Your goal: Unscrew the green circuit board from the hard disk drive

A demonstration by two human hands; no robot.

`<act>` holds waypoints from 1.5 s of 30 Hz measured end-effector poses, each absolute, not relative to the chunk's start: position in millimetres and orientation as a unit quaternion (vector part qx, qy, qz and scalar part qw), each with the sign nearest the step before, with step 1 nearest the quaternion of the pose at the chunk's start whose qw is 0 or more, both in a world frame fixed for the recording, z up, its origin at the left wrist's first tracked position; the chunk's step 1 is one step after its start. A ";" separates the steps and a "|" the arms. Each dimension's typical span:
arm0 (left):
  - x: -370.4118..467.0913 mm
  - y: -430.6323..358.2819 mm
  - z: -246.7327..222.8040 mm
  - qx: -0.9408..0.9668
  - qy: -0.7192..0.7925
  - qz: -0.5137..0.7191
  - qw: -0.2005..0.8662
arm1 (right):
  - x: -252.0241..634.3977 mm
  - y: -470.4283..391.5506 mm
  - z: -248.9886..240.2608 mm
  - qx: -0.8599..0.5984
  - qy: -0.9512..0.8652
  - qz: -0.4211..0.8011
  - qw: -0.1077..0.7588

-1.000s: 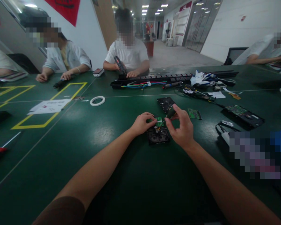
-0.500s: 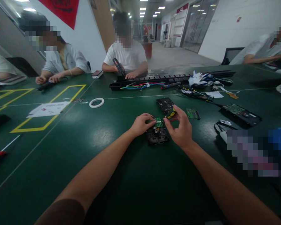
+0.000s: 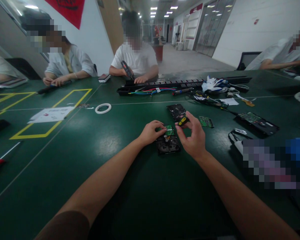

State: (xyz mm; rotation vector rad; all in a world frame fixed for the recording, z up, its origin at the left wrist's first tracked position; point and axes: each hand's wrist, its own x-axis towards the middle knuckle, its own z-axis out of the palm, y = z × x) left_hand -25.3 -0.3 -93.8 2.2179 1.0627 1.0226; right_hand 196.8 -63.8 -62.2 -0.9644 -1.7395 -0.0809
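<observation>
Head view: the left hand (image 3: 153, 132), fingers bunched, steadies a hard drive (image 3: 168, 145) on the green table (image 3: 130, 186) — the right hand (image 3: 193, 135) pinches a yellow-and-black tool (image 3: 182, 121) above it, seemingly for control.

No text is legible; the red banner (image 3: 69, 10) seems to carry dark characters, cut off.

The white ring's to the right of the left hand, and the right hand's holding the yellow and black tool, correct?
Not quite: the head view shows the white ring left of the left hand, not right. The right hand does hold the yellow and black tool.
</observation>
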 end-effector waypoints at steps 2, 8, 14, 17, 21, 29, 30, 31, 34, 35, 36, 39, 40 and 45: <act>-25.3 -0.7 -92.5 0.810 0.389 0.371 0.237 | 197.8 -64.5 -60.5 -0.407 -0.735 -0.044 0.541; -26.0 -0.5 -93.4 0.812 0.382 0.376 0.233 | 198.5 -65.0 -59.1 -0.405 -0.737 -0.048 0.538; -26.1 -1.0 -93.7 0.810 0.385 0.377 0.232 | 197.2 -64.8 -61.7 -0.408 -0.735 -0.049 0.540; -26.2 -1.0 -93.2 0.810 0.386 0.374 0.235 | 197.0 -65.1 -62.0 -0.409 -0.736 -0.045 0.538; -26.2 -1.9 -92.3 0.809 0.385 0.377 0.236 | 196.8 -65.5 -60.7 -0.412 -0.733 -0.054 0.539; -26.1 -1.2 -93.0 0.808 0.389 0.373 0.239 | 197.9 -64.8 -61.5 -0.412 -0.749 -0.038 0.518; -26.1 -0.9 -93.5 0.807 0.390 0.373 0.239 | 197.7 -64.5 -62.1 -0.411 -0.751 -0.031 0.516; -26.0 -0.7 -93.9 0.806 0.392 0.374 0.238 | 197.5 -64.3 -62.8 -0.411 -0.751 -0.026 0.516; -25.7 -0.3 -94.6 0.805 0.392 0.376 0.238 | 196.6 -63.8 -63.9 -0.411 -0.746 -0.024 0.523; -25.6 -0.3 -94.6 0.806 0.390 0.376 0.238 | 196.2 -63.9 -64.0 -0.410 -0.744 -0.027 0.527; -25.5 -0.3 -94.4 0.808 0.388 0.376 0.237 | 195.9 -63.9 -64.0 -0.410 -0.742 -0.030 0.530; -25.3 -0.5 -93.3 0.811 0.385 0.373 0.233 | 195.2 -64.4 -63.3 -0.411 -0.739 -0.035 0.532; -25.3 -0.6 -92.9 0.812 0.386 0.372 0.233 | 195.1 -64.6 -63.0 -0.411 -0.740 -0.034 0.532; -25.7 -1.1 -92.5 0.810 0.385 0.375 0.234 | 194.8 -66.0 -60.9 -0.414 -0.740 -0.036 0.529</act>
